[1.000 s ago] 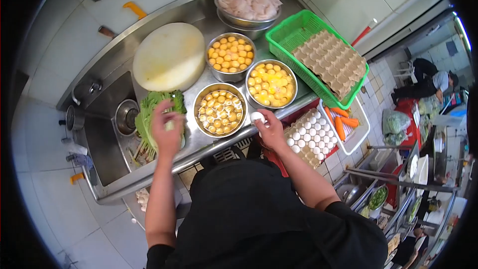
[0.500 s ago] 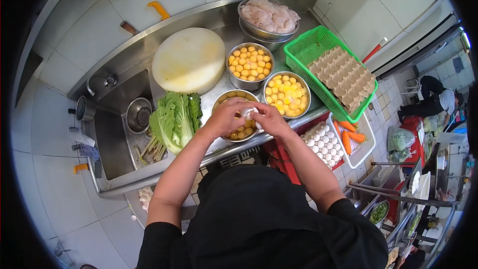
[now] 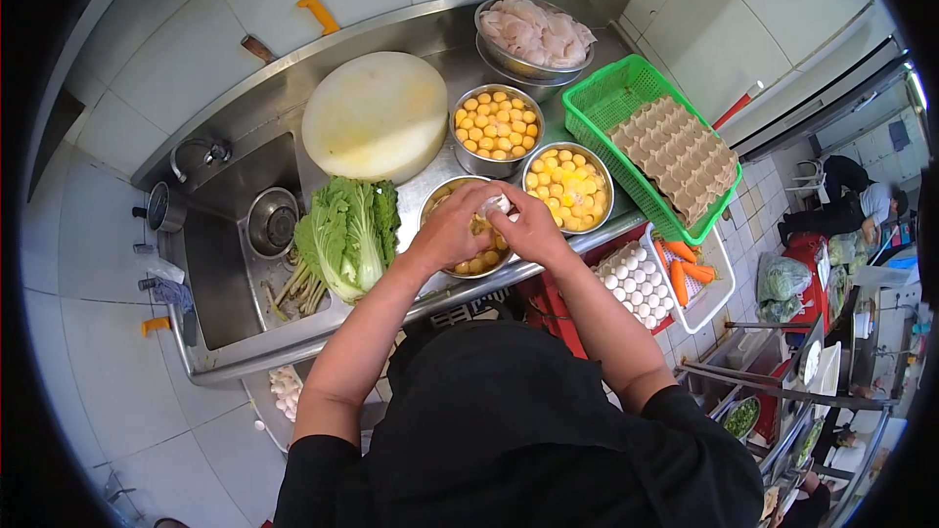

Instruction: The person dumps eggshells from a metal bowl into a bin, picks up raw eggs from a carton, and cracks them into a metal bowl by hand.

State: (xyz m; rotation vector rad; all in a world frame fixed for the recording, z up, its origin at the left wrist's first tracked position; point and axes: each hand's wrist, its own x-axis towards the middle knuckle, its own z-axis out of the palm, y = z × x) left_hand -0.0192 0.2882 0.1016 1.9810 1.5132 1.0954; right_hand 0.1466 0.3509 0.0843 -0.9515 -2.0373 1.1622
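Both hands are together over the front metal bowl (image 3: pixel 437 198), which has several yolks in it. A white eggshell (image 3: pixel 500 203) is gripped between them. My left hand (image 3: pixel 452 233) curls round its left side, with a yellowish bit showing by the fingers. My right hand (image 3: pixel 534 232) closes on it from the right. Just behind, a deeper metal pot (image 3: pixel 497 168) is full of whole yolks (image 3: pixel 496 124). To the right stands another metal bowl (image 3: pixel 608 207) of yolks, some of them broken and runny.
Left of the bowls are leafy greens (image 3: pixel 350 235), a round cutting board (image 3: pixel 375 115) and a sink (image 3: pixel 220 284). A green basket (image 3: pixel 592 98) holds egg trays (image 3: pixel 675 152). Whole eggs (image 3: pixel 636 284) and carrots (image 3: pixel 679 282) sit lower right. Sliced pale meat (image 3: pixel 536 31) fills a bowl at the back.
My hands have drawn closer together round the eggshell, and the shell now shows higher between the fingers. The view has shifted slightly. Bowls and other things stay in place.
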